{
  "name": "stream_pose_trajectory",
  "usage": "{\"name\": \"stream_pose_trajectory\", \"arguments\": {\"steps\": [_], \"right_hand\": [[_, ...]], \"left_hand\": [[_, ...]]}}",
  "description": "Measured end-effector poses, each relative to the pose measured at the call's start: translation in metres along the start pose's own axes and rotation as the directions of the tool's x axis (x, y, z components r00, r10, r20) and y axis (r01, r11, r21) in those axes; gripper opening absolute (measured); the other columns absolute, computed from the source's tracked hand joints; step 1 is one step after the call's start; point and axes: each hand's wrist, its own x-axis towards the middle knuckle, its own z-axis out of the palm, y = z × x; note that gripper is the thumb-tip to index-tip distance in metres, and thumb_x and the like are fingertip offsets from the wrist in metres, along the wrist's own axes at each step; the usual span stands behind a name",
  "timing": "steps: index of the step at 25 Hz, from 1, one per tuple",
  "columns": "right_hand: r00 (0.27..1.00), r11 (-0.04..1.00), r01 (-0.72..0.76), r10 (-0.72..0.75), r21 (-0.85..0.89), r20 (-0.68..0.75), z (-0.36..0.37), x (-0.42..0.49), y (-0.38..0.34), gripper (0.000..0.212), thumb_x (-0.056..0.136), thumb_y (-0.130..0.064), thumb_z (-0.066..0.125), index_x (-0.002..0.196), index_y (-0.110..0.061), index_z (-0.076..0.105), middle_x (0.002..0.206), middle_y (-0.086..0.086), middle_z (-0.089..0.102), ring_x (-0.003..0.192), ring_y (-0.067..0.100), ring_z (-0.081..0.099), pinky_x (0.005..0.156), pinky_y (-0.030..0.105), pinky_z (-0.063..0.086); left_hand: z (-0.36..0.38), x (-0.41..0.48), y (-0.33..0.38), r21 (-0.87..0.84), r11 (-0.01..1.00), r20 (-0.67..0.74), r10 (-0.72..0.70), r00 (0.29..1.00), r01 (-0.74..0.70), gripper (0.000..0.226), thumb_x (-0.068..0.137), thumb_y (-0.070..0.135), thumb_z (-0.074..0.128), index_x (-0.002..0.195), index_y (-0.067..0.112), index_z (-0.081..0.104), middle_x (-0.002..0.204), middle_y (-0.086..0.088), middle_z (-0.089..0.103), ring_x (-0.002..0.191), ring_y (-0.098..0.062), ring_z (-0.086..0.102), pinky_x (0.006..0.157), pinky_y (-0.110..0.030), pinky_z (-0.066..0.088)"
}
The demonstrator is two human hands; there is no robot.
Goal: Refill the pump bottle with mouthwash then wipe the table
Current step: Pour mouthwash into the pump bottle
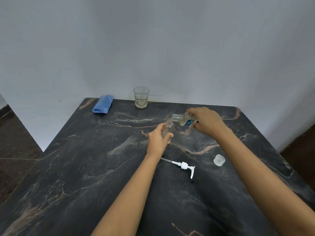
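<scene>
A small clear pump bottle (167,128) stands upright on the dark marble table (85,167), and my left hand (157,139) grips its lower body. My right hand (207,121) holds the clear mouthwash bottle (183,119) tipped on its side, its open mouth right over the pump bottle's neck. The white pump head (185,166) with its thin tube lies flat on the table below my left wrist. A translucent cap (219,160) rests to the right of it. A folded blue cloth (102,104) lies at the table's far left edge.
A drinking glass (141,97) with a little pale liquid stands at the back edge against the grey wall. The table's left edge runs diagonally, with dark floor beyond it on both sides.
</scene>
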Motion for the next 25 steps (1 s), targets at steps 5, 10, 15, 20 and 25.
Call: {"name": "stream_pose_trajectory", "arguments": {"steps": [5, 10, 15, 20, 25], "right_hand": [[1.0, 1.0, 0.007, -0.007, 0.002, -0.008, 0.001, 0.0006, 0.0004, 0.044, 0.085, -0.018, 0.064, 0.127, -0.025, 0.051, 0.121, -0.001, 0.063, 0.108, 0.023, 0.058, 0.075, 0.036, 0.048], [1.0, 1.0, 0.007, -0.007, -0.004, -0.004, -0.0001, 0.0008, 0.0, 0.045, 0.085, -0.019, 0.064, 0.128, -0.025, 0.05, 0.121, -0.001, 0.063, 0.108, 0.024, 0.058, 0.075, 0.036, 0.048], [1.0, 1.0, 0.007, -0.007, -0.002, -0.011, 0.0, 0.0006, 0.0001, 0.043, 0.085, -0.016, 0.062, 0.126, -0.025, 0.051, 0.12, -0.001, 0.063, 0.108, 0.025, 0.057, 0.072, 0.034, 0.044], [1.0, 1.0, 0.004, -0.004, -0.002, -0.009, -0.0014, 0.0009, -0.0007, 0.044, 0.085, -0.015, 0.061, 0.127, -0.025, 0.051, 0.12, -0.001, 0.063, 0.108, 0.024, 0.057, 0.073, 0.034, 0.045], [1.0, 1.0, 0.001, -0.001, -0.012, -0.011, -0.0019, 0.0002, -0.0013, 0.044, 0.086, -0.015, 0.061, 0.127, -0.026, 0.051, 0.121, -0.001, 0.063, 0.109, 0.024, 0.057, 0.073, 0.034, 0.044]], "left_hand": [[-0.0007, -0.0005, 0.0011, 0.003, 1.0, 0.003, -0.004, 1.0, 0.004, 0.052, 0.085, 0.02, 0.073, 0.134, 0.014, 0.054, 0.127, -0.004, 0.063, 0.121, -0.017, 0.056, 0.104, -0.036, 0.045], [-0.0007, -0.0009, 0.0021, -0.007, 1.0, 0.006, -0.008, 1.0, 0.008, 0.053, 0.086, 0.019, 0.072, 0.135, 0.014, 0.053, 0.129, -0.004, 0.062, 0.122, -0.016, 0.056, 0.105, -0.033, 0.044], [-0.0004, -0.001, 0.0011, -0.011, 1.0, 0.004, 0.002, 1.0, -0.002, 0.052, 0.086, 0.018, 0.072, 0.134, 0.015, 0.054, 0.13, -0.003, 0.062, 0.122, -0.013, 0.055, 0.102, -0.024, 0.042], [0.0002, -0.0006, -0.0002, -0.016, 1.0, -0.003, 0.01, 1.0, -0.01, 0.05, 0.085, 0.017, 0.072, 0.132, 0.016, 0.055, 0.128, -0.002, 0.063, 0.121, -0.013, 0.056, 0.103, -0.027, 0.043], [0.0004, -0.0004, -0.0004, -0.031, 1.0, 0.004, 0.003, 1.0, -0.003, 0.051, 0.085, 0.016, 0.073, 0.133, 0.016, 0.055, 0.128, -0.001, 0.063, 0.121, -0.012, 0.056, 0.102, -0.025, 0.042]]}}
